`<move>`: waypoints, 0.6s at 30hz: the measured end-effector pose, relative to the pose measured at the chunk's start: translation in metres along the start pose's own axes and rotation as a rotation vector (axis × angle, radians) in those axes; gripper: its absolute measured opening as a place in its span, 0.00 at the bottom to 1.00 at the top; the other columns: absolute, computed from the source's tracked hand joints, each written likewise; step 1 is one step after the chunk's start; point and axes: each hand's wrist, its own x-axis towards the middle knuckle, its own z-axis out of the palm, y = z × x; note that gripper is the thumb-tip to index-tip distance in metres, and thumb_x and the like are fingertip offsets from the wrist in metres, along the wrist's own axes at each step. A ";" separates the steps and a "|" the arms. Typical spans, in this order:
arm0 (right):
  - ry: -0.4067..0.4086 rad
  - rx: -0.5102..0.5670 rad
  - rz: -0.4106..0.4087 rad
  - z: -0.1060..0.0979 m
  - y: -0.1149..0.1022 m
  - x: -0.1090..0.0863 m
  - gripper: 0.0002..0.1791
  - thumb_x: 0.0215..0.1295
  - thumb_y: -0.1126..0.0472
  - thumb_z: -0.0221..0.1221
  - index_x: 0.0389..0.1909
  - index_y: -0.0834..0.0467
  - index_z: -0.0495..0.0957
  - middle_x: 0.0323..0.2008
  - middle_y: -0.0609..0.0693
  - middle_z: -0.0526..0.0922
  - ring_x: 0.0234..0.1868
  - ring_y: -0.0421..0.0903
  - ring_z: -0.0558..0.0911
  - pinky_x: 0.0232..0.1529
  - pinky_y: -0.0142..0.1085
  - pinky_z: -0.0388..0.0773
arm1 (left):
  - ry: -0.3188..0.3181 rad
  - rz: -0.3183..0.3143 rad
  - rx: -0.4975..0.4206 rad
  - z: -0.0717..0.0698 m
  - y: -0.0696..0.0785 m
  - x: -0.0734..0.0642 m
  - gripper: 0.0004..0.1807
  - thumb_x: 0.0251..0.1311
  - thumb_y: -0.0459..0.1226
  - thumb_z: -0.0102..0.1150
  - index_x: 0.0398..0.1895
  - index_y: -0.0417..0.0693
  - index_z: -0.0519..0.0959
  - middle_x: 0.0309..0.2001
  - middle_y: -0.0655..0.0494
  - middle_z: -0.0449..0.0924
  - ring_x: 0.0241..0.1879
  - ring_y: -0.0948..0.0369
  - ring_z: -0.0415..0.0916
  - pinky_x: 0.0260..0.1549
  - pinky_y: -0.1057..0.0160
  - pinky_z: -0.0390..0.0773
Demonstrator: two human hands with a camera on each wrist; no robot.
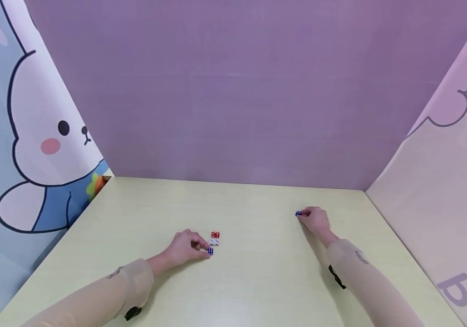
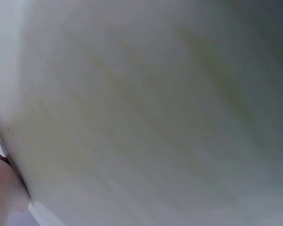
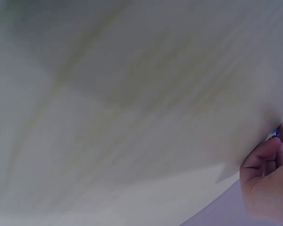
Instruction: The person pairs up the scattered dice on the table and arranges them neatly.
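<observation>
In the head view my left hand (image 1: 185,247) pinches a blue die (image 1: 210,251) with white pips between thumb and finger. Just beyond that die lie white dice (image 1: 214,243), and behind those, red dice (image 1: 215,235), making short rows close together. Farther back on the right, my right hand (image 1: 315,220) pinches another blue die (image 1: 298,213) by its right side. A bit of blue also shows at the fingertips of the right hand (image 3: 266,174) in the right wrist view. Only part of the left hand (image 2: 4,188) appears at the edge of the left wrist view.
Both hands work over a pale wooden table (image 1: 253,281). A purple panel (image 1: 233,91) stands along its far edge. Printed cloth with a cartoon rabbit (image 1: 49,118) hangs on the left, and a pale printed sheet (image 1: 449,181) borders the right side.
</observation>
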 end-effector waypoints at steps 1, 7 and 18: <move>-0.005 0.003 -0.003 0.001 -0.001 0.000 0.11 0.57 0.62 0.64 0.37 0.65 0.82 0.37 0.60 0.85 0.37 0.53 0.81 0.39 0.43 0.77 | -0.001 -0.001 0.004 0.000 0.000 0.000 0.10 0.40 0.51 0.75 0.25 0.65 0.84 0.21 0.68 0.73 0.29 0.63 0.64 0.35 0.63 0.60; -0.024 0.008 -0.026 0.006 -0.001 -0.001 0.10 0.57 0.62 0.64 0.38 0.63 0.83 0.38 0.59 0.85 0.40 0.53 0.81 0.43 0.45 0.76 | -0.001 -0.004 -0.001 0.000 0.001 -0.001 0.09 0.40 0.49 0.75 0.25 0.65 0.84 0.21 0.68 0.73 0.29 0.63 0.64 0.35 0.64 0.60; -0.078 0.049 -0.105 0.008 -0.008 -0.018 0.09 0.55 0.62 0.67 0.36 0.62 0.84 0.30 0.52 0.85 0.31 0.44 0.78 0.33 0.34 0.73 | -0.006 -0.007 -0.005 0.000 0.000 0.000 0.09 0.40 0.49 0.75 0.25 0.66 0.84 0.21 0.68 0.73 0.29 0.63 0.64 0.37 0.62 0.59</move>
